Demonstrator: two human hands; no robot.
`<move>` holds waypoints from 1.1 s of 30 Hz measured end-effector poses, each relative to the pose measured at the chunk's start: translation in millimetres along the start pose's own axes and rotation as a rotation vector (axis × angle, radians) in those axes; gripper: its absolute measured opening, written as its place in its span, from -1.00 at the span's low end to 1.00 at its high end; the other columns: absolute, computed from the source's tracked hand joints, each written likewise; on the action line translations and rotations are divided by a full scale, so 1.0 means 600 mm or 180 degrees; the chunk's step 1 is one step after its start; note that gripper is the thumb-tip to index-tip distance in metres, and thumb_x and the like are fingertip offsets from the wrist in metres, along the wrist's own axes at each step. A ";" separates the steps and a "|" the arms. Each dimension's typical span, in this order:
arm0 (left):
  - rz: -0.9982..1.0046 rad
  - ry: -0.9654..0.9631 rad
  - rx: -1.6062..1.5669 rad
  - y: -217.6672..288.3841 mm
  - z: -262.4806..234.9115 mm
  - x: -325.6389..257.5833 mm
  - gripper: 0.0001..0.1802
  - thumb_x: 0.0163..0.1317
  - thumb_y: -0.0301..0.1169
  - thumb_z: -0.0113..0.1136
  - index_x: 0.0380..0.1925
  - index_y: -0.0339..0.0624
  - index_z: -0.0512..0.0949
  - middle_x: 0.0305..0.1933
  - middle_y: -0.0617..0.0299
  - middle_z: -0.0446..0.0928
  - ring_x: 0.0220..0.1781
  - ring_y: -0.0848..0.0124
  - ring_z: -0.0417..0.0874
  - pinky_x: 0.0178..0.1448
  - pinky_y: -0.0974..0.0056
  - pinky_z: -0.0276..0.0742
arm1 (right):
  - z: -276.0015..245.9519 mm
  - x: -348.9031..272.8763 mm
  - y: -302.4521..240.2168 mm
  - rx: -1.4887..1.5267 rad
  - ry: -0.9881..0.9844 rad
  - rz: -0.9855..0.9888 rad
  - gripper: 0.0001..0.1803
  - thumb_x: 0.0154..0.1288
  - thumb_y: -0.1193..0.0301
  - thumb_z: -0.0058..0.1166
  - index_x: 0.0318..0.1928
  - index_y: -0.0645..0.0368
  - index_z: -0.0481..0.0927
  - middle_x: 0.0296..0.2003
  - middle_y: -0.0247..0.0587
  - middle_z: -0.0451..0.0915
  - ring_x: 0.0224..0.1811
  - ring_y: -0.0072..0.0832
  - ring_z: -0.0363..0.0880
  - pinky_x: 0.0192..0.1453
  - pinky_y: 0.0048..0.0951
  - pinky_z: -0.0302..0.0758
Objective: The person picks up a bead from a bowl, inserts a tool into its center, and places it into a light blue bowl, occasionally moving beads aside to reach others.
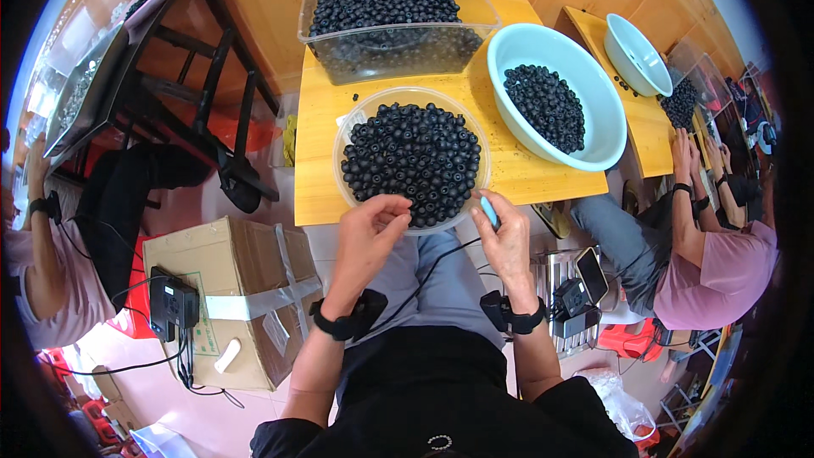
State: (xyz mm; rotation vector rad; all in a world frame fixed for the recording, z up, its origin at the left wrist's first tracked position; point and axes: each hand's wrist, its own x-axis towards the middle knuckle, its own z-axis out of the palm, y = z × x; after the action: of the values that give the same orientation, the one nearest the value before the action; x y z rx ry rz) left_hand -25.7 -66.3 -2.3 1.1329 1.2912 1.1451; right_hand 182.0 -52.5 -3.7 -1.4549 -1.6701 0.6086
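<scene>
A clear round bowl [343, 176] heaped with small black beads [413, 157] sits at the near edge of a small wooden table [318, 187]. My left hand [371, 233] is at the bowl's near rim, fingertips pinched together on or just above the beads; whether it holds one is hidden. To the right, my right hand [507, 242] grips a small light-blue tool [489, 210], its tip pointing at the bowl's right rim. Both wrists wear black bands with a cable running between them.
A clear rectangular tub [339, 51] of black beads stands at the table's far side. A pale blue basin [585, 131] with beads sits to the right. A taped cardboard box [246, 288] lies on the floor at left. Other people sit at both sides.
</scene>
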 end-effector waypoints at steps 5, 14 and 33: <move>0.0924 0.0072 0.1666 -0.007 0.022 0.034 -0.78 -0.06 -0.58 0.33 -0.33 -0.30 0.61 -0.40 0.09 0.54 -0.42 0.28 0.62 -0.30 0.28 0.53 | 0.021 -0.011 -0.007 0.0126 -0.0218 0.0176 -0.74 0.20 0.48 0.15 -0.09 0.28 0.59 -0.25 0.15 0.62 -0.19 0.03 0.62 -0.15 -0.23 0.52; 0.1209 -0.0374 0.2263 0.007 0.038 0.034 -0.81 -0.09 -0.62 0.29 -0.38 -0.27 0.61 -0.39 0.07 0.49 -0.40 0.17 0.61 -0.26 0.18 0.49 | 0.034 -0.011 -0.005 0.0375 -0.0022 0.0359 -0.78 0.21 0.48 0.13 -0.14 0.31 0.58 -0.30 0.15 0.61 -0.25 0.05 0.60 -0.22 -0.20 0.51; -0.0759 -0.0640 -0.1810 0.022 -0.012 0.035 -0.80 0.20 -0.57 0.20 -0.15 -0.32 0.58 -0.22 0.11 0.64 -0.29 0.42 0.69 -0.16 0.42 0.65 | 0.025 -0.012 -0.009 0.0344 -0.0050 0.0224 -0.75 0.21 0.45 0.15 -0.14 0.34 0.58 -0.31 0.12 0.62 -0.26 0.01 0.62 -0.22 -0.25 0.51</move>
State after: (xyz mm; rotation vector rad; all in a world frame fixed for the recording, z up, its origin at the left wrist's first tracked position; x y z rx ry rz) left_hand -33.4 -44.3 8.6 0.6337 0.8389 1.0908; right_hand 166.7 -58.1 -9.3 -1.4390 -1.5787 0.7396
